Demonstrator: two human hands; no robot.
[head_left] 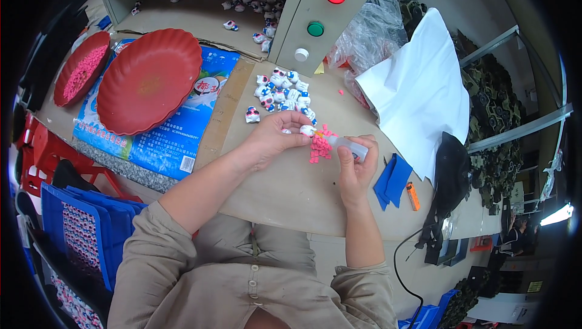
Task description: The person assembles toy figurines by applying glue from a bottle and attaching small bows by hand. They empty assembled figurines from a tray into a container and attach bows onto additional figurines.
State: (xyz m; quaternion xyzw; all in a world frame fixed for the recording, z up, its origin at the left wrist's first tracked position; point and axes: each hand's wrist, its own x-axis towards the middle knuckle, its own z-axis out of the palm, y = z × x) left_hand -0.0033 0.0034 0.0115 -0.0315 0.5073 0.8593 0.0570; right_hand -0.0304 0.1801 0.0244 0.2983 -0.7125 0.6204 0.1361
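Observation:
Between the fingertips of my left hand (273, 137) is a small white figurine (307, 130). My right hand (357, 174) grips a translucent squeeze bottle (347, 148), tilted so its thin yellow tip meets or nearly meets the figurine; I cannot tell if they touch. Right under both hands lies a heap of small pink pieces (320, 149). Just beyond them sits a cluster of white figurines (282, 88) with blue and dark red details, one standing slightly apart on the left.
A grey machine housing (297, 17) with red and green buttons stands behind, more figurines inside. Left are a large red scalloped dish (148, 80) and a smaller dish (104, 80) of pink pieces. Right lie a white sheet (418, 86), blue cloth (393, 180) and orange lighter (413, 196).

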